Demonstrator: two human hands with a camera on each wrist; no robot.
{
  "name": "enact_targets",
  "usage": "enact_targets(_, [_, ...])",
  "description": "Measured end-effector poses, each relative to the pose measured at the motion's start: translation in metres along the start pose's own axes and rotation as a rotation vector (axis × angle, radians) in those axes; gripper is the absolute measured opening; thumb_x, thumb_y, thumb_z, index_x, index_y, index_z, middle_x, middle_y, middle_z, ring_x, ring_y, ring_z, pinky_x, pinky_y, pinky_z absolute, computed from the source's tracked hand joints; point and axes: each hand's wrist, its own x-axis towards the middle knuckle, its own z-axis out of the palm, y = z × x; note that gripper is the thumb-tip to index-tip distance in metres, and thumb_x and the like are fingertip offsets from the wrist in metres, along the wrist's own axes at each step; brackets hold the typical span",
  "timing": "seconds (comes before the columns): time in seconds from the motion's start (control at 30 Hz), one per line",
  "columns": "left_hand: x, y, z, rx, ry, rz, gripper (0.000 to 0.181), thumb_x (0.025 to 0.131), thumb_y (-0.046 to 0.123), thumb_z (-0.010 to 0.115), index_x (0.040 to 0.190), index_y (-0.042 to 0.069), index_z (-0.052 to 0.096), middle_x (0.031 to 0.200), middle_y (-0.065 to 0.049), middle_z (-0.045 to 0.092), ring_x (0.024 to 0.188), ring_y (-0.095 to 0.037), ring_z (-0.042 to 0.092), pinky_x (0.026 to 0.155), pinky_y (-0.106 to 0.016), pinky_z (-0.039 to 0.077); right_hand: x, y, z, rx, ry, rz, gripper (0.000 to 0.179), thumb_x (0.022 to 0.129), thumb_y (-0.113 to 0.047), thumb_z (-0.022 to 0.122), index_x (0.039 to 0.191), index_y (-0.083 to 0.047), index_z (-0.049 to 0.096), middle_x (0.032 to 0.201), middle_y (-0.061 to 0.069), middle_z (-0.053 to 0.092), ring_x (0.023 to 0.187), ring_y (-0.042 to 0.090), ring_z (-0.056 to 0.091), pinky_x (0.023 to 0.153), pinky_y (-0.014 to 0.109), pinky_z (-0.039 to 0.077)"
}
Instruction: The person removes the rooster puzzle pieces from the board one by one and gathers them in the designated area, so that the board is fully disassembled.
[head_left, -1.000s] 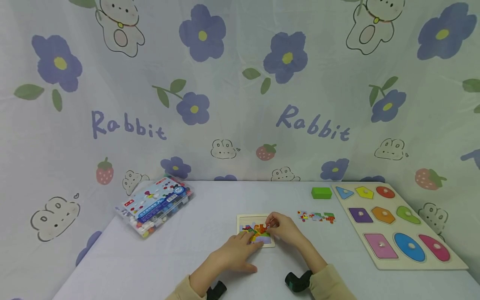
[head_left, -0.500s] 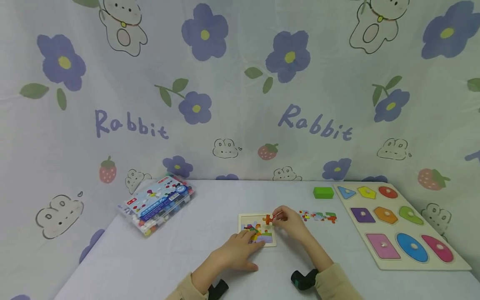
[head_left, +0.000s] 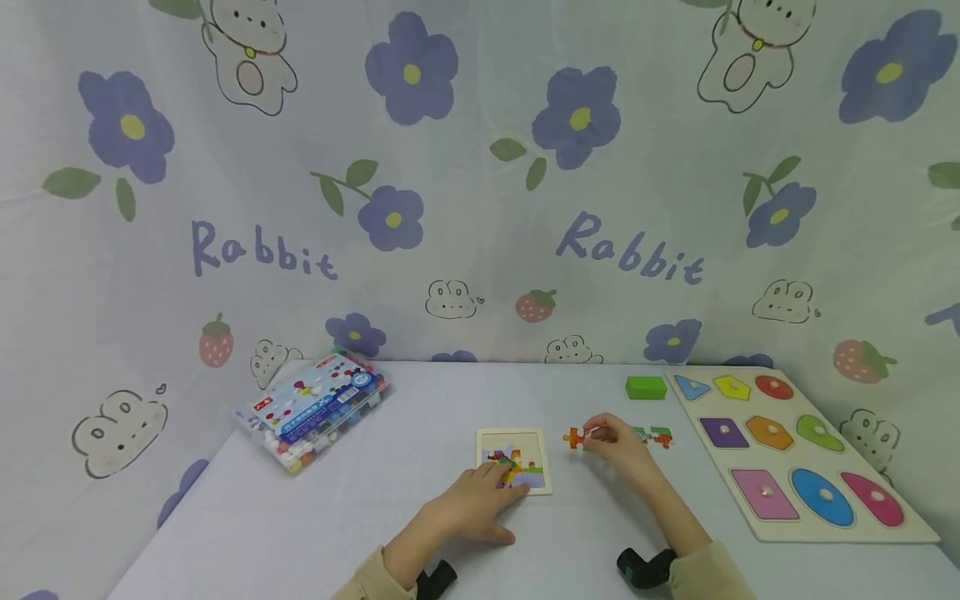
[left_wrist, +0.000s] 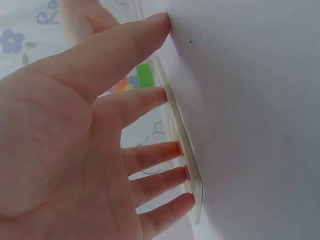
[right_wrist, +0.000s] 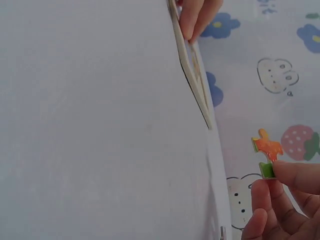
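Note:
My left hand (head_left: 474, 503) rests on a small jigsaw tray (head_left: 517, 440) with a pale wooden frame, partly filled with a colourful picture. In the left wrist view its fingers (left_wrist: 145, 157) are nearly straight, tips against the tray, with the thumb on the tablecloth. To the right of the tray, my right hand (head_left: 621, 450) pinches an orange jigsaw piece (head_left: 574, 438) between thumb and fingers. In the right wrist view this piece (right_wrist: 269, 147) also has a green part and is held above the table. Loose jigsaw pieces (head_left: 662, 437) lie beyond that hand, some hidden by it.
A green block (head_left: 646, 387) stands at the back right. Beside it lies a large board (head_left: 780, 527) of knobbed coloured shapes. A clear case (head_left: 315, 408) with colourful contents sits at the back left. Behind the table hangs a printed cloth (head_left: 480, 225).
My right hand has lifted the orange piece away from the upper right of the tray and carried it right, towards the loose pieces. The left hand has stayed on the tray.

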Motion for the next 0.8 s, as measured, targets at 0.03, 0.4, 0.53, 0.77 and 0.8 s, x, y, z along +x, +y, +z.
enact_targets(0.03, [0.000, 0.000, 0.000, -0.005, -0.003, -0.003, 0.067, 0.078, 0.051, 0.066, 0.137, 0.030, 0.044, 0.142, -0.009, 0.038, 0.131, -0.028, 0.034, 0.100, -0.046, 0.035, -0.002, 0.001, -0.003, 0.002, 0.000, 0.008, 0.023, 0.084, -0.008, 0.065, 0.105, -0.001, 0.058, 0.092, 0.009, 0.061, 0.079, 0.016, 0.055, 0.065, 0.031, 0.046])
enact_targets(0.4, [-0.002, 0.002, -0.002, -0.016, -0.002, -0.003, 0.067, 0.078, 0.050, 0.067, 0.137, 0.029, 0.044, 0.142, -0.009, 0.037, 0.132, -0.028, 0.033, 0.101, -0.047, 0.034, -0.015, 0.020, -0.036, -0.055, 0.040, 0.019, 0.023, 0.087, -0.010, 0.061, 0.109, -0.002, 0.058, 0.098, 0.012, 0.062, 0.083, 0.017, 0.056, 0.065, 0.030, 0.047])
enact_targets(0.53, [-0.001, 0.002, -0.001, -0.009, -0.003, -0.005, 0.067, 0.078, 0.051, 0.067, 0.137, 0.030, 0.044, 0.142, -0.008, 0.038, 0.131, -0.028, 0.033, 0.101, -0.046, 0.034, -0.017, 0.027, -0.047, -0.065, 0.059, 0.015, 0.025, 0.088, -0.008, 0.060, 0.111, 0.000, 0.058, 0.098, 0.014, 0.063, 0.081, 0.015, 0.059, 0.066, 0.027, 0.049])
enact_targets(0.77, [-0.001, 0.002, 0.000, 0.002, -0.001, -0.011, 0.067, 0.077, 0.052, 0.067, 0.137, 0.030, 0.044, 0.141, -0.008, 0.038, 0.131, -0.027, 0.034, 0.100, -0.046, 0.035, -0.019, 0.032, -0.060, -0.067, 0.068, 0.042, 0.032, 0.087, -0.010, 0.061, 0.115, 0.005, 0.055, 0.096, 0.014, 0.063, 0.078, 0.011, 0.059, 0.067, 0.025, 0.050])
enact_targets(0.8, [-0.001, 0.002, 0.000, 0.002, -0.002, -0.011, 0.067, 0.077, 0.051, 0.067, 0.137, 0.030, 0.044, 0.141, -0.008, 0.038, 0.131, -0.027, 0.034, 0.100, -0.046, 0.035, -0.020, 0.032, -0.062, -0.075, 0.070, 0.054, 0.033, 0.087, -0.012, 0.062, 0.115, 0.004, 0.055, 0.095, 0.013, 0.063, 0.078, 0.011, 0.060, 0.067, 0.025, 0.050])
